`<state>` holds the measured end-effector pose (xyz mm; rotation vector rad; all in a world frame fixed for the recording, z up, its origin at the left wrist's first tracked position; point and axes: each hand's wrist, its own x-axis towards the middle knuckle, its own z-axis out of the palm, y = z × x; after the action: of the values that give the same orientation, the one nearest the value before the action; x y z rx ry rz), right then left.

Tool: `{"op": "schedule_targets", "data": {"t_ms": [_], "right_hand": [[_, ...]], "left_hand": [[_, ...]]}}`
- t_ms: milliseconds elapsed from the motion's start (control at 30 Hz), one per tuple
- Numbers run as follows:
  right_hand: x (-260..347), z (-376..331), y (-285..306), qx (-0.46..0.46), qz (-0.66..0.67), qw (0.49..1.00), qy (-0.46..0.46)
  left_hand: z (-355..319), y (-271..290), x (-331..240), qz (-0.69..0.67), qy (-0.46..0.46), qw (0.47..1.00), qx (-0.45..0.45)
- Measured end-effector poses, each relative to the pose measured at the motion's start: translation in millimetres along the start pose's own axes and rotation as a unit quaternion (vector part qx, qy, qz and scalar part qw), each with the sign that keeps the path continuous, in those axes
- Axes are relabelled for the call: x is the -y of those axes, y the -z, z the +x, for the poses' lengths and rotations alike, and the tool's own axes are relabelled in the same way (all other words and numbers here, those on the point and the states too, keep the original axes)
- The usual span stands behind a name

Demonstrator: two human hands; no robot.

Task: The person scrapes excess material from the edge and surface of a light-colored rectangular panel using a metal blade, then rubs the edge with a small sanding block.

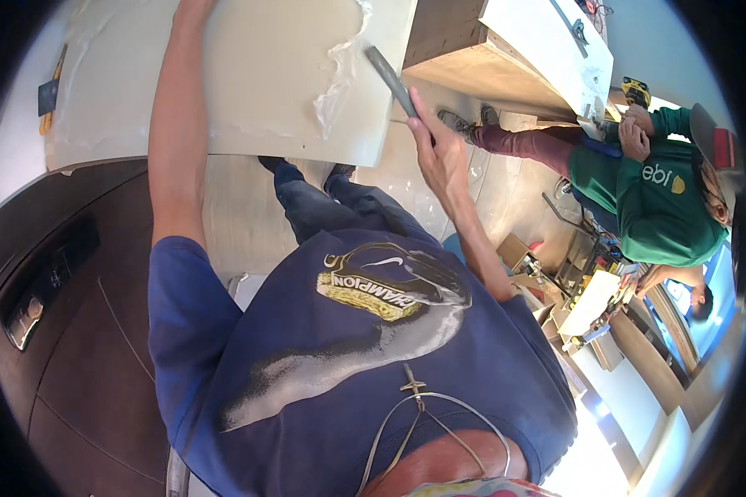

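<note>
1. While your right hand is closed around the grey tool at the pale panel's right edge, a slip could gouge the surface.
2. Loose clear film beside the blade may tear unevenly.
3. Your left hand runs out of view at the top; I cannot tell its grip, so the panel may shift.

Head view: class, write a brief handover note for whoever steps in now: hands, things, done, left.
Right hand: shut on the grey flat tool, its tip at the pale panel's right edge.
Left hand: out of frame; the left forearm reaches across the panel.
Done: clear film is loose and wrinkled near that edge.
Left: most of the film seems to be on the panel.
</note>
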<state>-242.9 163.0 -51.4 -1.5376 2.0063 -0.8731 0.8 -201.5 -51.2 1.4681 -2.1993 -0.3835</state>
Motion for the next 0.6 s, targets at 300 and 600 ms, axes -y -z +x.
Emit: {"op": "schedule_targets", "data": {"t_ms": [300,600], "right_hand": [[21.3,12.8,5.8,0.036,-0.057,0.997,-0.035],[12.8,12.2,5.8,0.003,-0.046,0.999,-0.01]], "left_hand": [[-3.7,7.1,-3.8,-0.03,-0.004,1.0,0.0],[-5.9,8.4,-15.1,-0.018,0.026,0.998,0.05]]}}
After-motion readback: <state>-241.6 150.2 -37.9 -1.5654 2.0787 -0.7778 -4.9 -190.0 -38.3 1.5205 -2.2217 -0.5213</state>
